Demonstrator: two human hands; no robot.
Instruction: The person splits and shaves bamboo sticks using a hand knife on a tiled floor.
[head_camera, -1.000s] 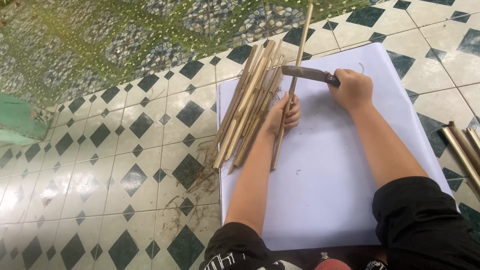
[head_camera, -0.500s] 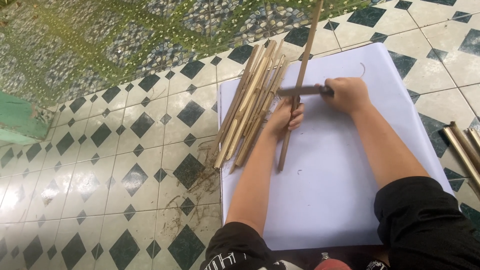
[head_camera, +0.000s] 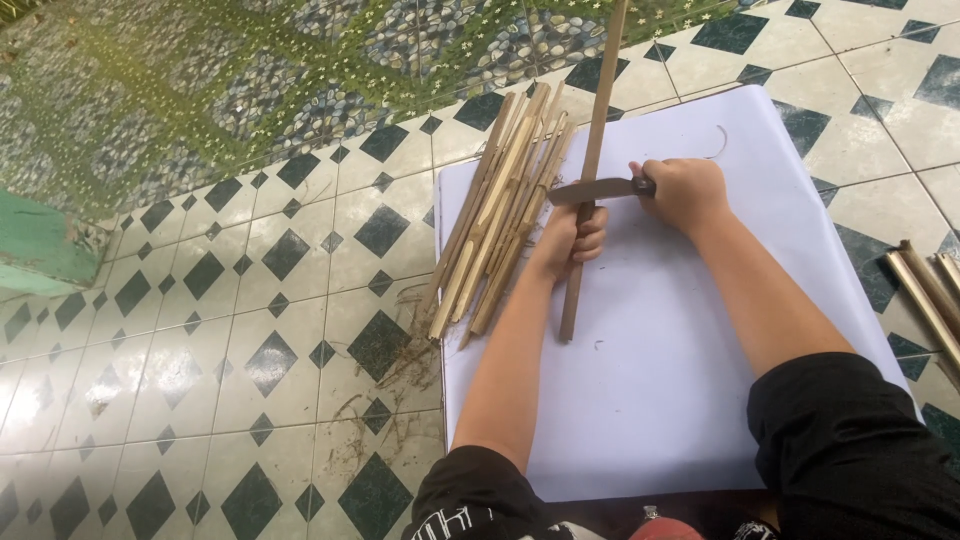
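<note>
**Knife blade set across one bamboo stick on a white sheet**

At the far left a green block sits at the edge of a pebble-patterned ground, which gives way to a tiled floor of pale tiles with dark diamonds. On the tiles just left of the sheet lies a scatter of thin brown shavings.

One white sheet is spread over the tiles. Along its left edge lies one pile of split bamboo strips, laid roughly parallel and slanting from upper right to lower left; they overlap too much for a sure count, but there are around ten, and their lower ends reach over the sheet's edge onto the floor.

Just right of the pile, the left hand is closed around a single long bamboo stick, gripping it near its lower half. The stick stands steeply, its lower end resting on the sheet and its upper end passing out of the top of the frame.

One knife lies across that stick just above the left hand, its dark blade pointing left and touching the stick. The right hand is clenched around the knife's handle, fingers fully wrapped.

At the far right edge, on the tiles, lie more bamboo lengths; three ends are visible, well apart from the hands.
</note>
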